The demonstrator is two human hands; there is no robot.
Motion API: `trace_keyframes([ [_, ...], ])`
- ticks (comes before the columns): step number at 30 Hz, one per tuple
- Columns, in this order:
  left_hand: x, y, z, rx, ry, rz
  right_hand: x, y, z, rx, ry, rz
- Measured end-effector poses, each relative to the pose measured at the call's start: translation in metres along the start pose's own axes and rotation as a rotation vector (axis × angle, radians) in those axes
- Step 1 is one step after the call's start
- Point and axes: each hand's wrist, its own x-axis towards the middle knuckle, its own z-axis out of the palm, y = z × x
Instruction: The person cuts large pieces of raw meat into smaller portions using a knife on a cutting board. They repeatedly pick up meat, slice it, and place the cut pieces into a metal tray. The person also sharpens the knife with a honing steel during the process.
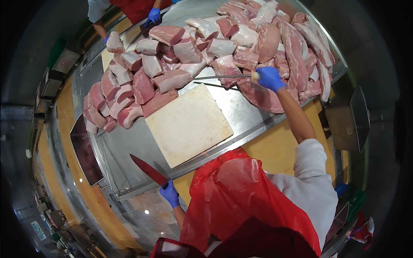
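Steel table [241,112]: hook [223,77] in right hand [270,78].

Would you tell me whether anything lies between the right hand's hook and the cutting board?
Nothing visible does: the hook in the right hand reaches over bare steel table just beyond the bare board.

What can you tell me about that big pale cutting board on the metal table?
The cutting board is a thick, cream-white rectangular slab, likely plastic, with a scuffed, faintly stained top. It lies flat and skewed on the steel table, bare of meat. Its far corner meets the pork pieces; neither gloved hand touches it.
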Motion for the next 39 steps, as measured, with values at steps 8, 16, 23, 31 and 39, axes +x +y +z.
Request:
trace_keyframes([
  [8, -0.004, 0.018, 0.022, -0.002, 0.104, 0.167, 0.122, -0.009, 0.013, -0.132, 0.016, -0.149],
  [16, -0.028, 0.003, 0.022, -0.022, 0.109, -0.062, 0.188, 0.014, 0.029, 0.001, 0.584, 0.317],
  [23, -0.052, 0.004, 0.031, -0.026, 0.084, -0.101, 0.111, 0.045, 0.104, 0.097, 0.099, 0.09],
  [31, -0.018, 0.0, 0.029, -0.048, 0.085, -0.007, 0.128, 0.005, 0.075, -0.006, -0.012, 0.254],
  [39, -0.016, -0.015, 0.021, -0.137, 0.192, -0.045, 0.071, 0.021, 0.032, 0.972, -0.438, 0.02],
])
